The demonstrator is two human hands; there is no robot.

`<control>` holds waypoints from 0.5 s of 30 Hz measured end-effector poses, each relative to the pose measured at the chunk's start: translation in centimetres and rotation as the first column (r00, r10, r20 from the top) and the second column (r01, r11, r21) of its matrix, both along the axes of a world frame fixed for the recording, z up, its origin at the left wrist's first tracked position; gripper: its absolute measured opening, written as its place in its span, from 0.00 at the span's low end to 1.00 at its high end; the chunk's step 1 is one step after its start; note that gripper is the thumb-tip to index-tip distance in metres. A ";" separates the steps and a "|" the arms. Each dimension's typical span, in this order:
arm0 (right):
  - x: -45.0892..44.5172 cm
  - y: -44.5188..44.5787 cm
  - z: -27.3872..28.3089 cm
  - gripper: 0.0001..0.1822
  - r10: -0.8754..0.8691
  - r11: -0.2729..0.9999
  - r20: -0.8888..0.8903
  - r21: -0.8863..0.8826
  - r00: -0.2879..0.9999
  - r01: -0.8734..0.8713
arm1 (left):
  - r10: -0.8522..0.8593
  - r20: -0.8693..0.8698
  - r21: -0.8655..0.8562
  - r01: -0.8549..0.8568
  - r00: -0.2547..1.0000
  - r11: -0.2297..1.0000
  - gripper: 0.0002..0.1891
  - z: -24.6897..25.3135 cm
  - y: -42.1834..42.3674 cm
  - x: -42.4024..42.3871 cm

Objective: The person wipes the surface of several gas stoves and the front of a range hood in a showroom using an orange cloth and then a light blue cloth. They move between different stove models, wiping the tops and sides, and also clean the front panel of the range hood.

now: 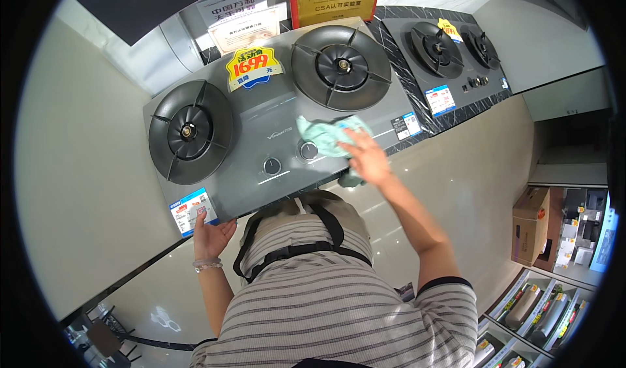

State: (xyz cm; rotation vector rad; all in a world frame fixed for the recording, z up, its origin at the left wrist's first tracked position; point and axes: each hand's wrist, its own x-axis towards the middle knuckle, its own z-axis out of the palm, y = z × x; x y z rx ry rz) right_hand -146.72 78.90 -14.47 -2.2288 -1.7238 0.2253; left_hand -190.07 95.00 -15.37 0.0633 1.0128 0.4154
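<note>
My right hand (368, 158) presses a pale green cloth (328, 136) onto the grey top of a two-burner gas cooktop (259, 118). Part of the cloth hangs over the front edge. Just left of the cloth is one control knob (308, 150), with a second knob (272, 166) beyond it. My left hand (213, 233) rests at the cooktop's front left corner, thumb over a price card (193, 211) and fingers by the edge. It wears bracelets. The left burner (190, 131) and right burner (342, 66) carry dark round pan supports.
A yellow price sign (254, 67) stands at the back between the burners. Behind are a framed gold plaque (335, 1) and a certificate (244, 29). Another cooktop (447, 60) sits to the right on the black marbled counter (408, 79). A cardboard box (530, 226) stands far right.
</note>
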 end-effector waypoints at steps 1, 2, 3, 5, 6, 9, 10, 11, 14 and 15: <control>1.9 -1.1 -0.4 0.30 -0.026 0.999 0.013 -0.019 1.000 0.026 | -0.006 -0.018 0.003 0.006 1.000 1.000 0.40 0.2 -0.1 -0.1; 4.1 -2.1 -0.7 0.30 -0.158 0.987 0.036 0.032 0.987 0.157 | -0.022 -0.033 0.031 0.023 0.999 0.999 0.40 0.3 -0.2 0.0; 6.4 -2.8 -1.2 0.30 -0.286 0.956 0.051 0.085 0.957 0.281 | -0.026 -0.033 0.041 0.028 0.999 0.999 0.40 0.4 -0.2 0.0; 9.9 -4.0 -2.8 0.28 -0.554 0.811 0.042 0.253 0.831 0.528 | -0.041 -0.028 0.051 0.043 0.999 0.998 0.40 0.3 -0.1 0.2; 9.5 -3.8 -3.0 0.28 -0.599 0.781 0.038 0.248 0.800 0.573 | -0.027 -0.038 0.049 0.029 0.999 0.998 0.40 0.3 -0.2 0.2; 4.8 -1.4 -3.0 0.25 -0.610 0.777 0.110 0.278 0.785 0.565 | 0.005 -0.046 0.048 -0.003 0.999 0.999 0.39 0.5 -0.5 0.2; 1.9 -1.1 -3.2 0.25 -0.505 0.846 0.143 0.279 0.851 0.455 | 0.015 -0.029 0.049 -0.014 0.999 0.999 0.39 0.4 -0.7 0.1; -0.9 -0.8 -3.7 0.26 -0.446 0.877 0.160 0.273 0.881 0.395 | 0.029 -0.010 0.048 -0.028 1.000 0.998 0.39 0.1 -0.9 -0.1; -8.5 -1.3 -3.2 0.24 -0.319 0.914 0.070 0.285 0.945 0.288 | 0.088 0.005 0.021 -0.088 0.996 0.996 0.37 -0.9 -1.0 -0.6; -9.6 -1.7 -1.9 0.23 -0.235 0.940 0.005 0.255 0.972 0.226 | 0.119 -0.008 0.011 -0.119 0.993 0.993 0.37 -0.9 -1.2 -0.9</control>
